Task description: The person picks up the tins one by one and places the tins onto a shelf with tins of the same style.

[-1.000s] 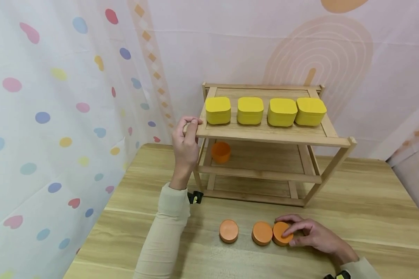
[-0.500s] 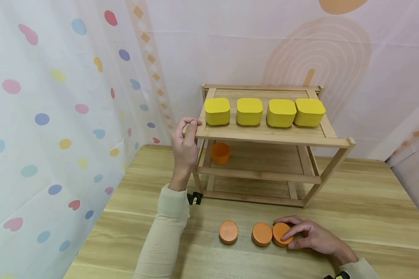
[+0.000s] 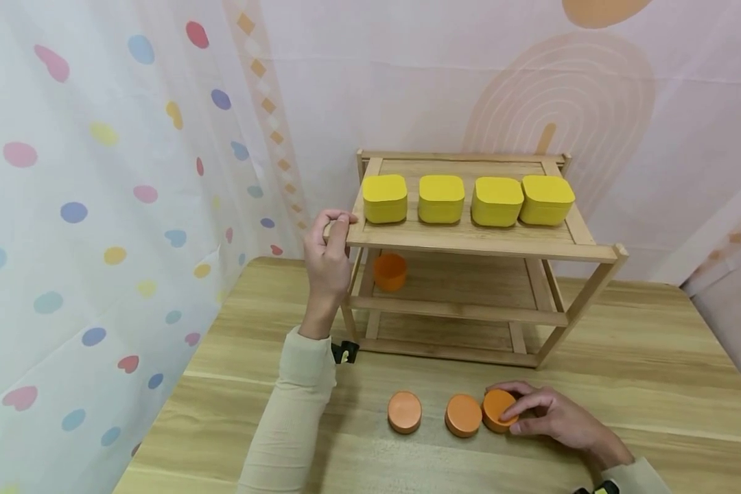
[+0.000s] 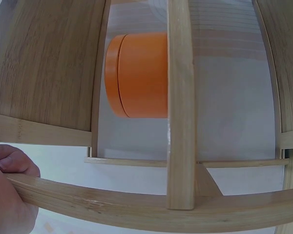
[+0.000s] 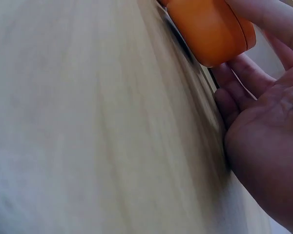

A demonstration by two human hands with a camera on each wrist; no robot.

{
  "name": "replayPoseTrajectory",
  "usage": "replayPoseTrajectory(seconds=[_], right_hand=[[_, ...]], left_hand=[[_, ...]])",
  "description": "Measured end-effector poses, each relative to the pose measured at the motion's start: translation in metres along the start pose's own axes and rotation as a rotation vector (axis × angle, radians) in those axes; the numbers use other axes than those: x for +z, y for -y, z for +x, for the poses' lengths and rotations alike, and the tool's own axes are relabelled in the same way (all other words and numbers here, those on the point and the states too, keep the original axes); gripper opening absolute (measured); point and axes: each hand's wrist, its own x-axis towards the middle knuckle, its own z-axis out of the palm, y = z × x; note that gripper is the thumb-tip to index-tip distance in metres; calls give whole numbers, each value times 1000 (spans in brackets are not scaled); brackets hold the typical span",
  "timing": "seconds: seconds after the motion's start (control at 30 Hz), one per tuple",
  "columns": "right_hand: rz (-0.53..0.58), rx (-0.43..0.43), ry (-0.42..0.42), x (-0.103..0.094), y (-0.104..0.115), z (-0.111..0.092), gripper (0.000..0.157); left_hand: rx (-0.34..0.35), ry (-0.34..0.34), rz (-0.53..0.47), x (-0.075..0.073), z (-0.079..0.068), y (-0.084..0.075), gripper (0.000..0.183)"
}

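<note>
My left hand [image 3: 328,255] grips the front left corner of a wooden shelf rack [image 3: 457,241]. In the left wrist view its fingers [image 4: 14,161] wrap the end of the rack's frame. My right hand [image 3: 552,416] holds a round orange lidded jar [image 3: 497,406], with a finger on the lid. From the right wrist, the jar's rounded side [image 5: 210,29] shows close over the table, fingers around it. Left of it stand another orange jar [image 3: 463,416] and, farther over, a third orange jar [image 3: 404,413].
Several yellow rounded-square boxes [image 3: 385,199] stand in a row on the rack's top shelf. One more orange jar [image 3: 390,272] sits at the left of the middle shelf. Patterned curtains [image 3: 407,82] hang behind the wooden table [image 3: 241,329].
The jar in my right hand has shifted slightly away from me relative to its neighbour. My left hand keeps its grip on the rack; the boxes and other jars stay put.
</note>
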Motion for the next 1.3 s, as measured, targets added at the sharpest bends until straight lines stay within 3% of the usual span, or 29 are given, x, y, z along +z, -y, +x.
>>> replayPoseTrajectory(seconds=[0.47, 0.7, 1.1, 1.3], right_hand=[[107, -25, -30, 1, -2, -2, 30], [-14, -51, -85, -2, 4, 2, 29], [-118, -125, -78, -3, 19, 13, 32], [-142, -91, -99, -4, 29, 18, 33]], left_hand=[[-4, 18, 4, 2, -1, 1, 29], [-7, 16, -7, 0, 0, 1, 29], [6, 15, -7, -1, 0, 1, 29], [8, 11, 2, -2, 0, 1, 29]])
